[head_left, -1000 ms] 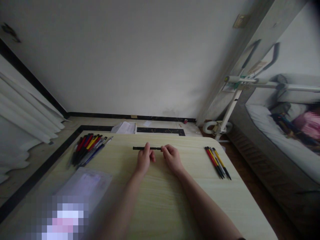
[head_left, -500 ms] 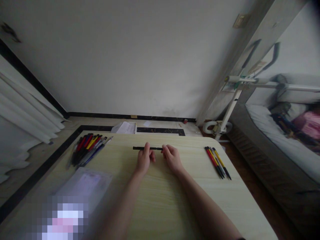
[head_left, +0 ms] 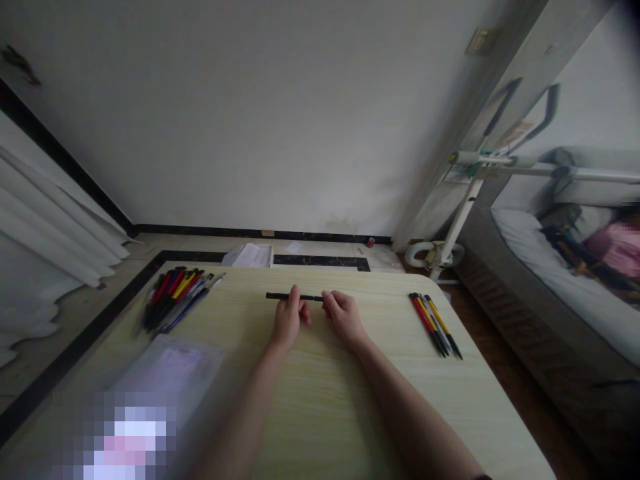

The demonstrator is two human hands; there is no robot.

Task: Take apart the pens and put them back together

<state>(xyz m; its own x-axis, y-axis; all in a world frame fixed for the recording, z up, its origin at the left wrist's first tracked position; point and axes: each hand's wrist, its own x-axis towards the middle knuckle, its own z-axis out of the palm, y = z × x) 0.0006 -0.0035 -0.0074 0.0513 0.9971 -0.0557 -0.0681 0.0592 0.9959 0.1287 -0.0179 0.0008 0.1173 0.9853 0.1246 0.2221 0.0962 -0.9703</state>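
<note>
A thin black pen (head_left: 280, 296) lies crosswise over the far middle of the pale wooden table (head_left: 320, 400). My left hand (head_left: 287, 321) pinches its middle with curled fingers. My right hand (head_left: 345, 317) grips the pen's right end, fingers closed around it. The pen's left end sticks out free beyond my left hand.
A heap of several red, yellow, blue and black pens (head_left: 176, 295) lies at the far left of the table. A small row of pens (head_left: 434, 324) lies at the right, near the rounded corner. A sheet in a clear sleeve (head_left: 170, 370) sits at the near left. A bed (head_left: 565, 280) stands to the right.
</note>
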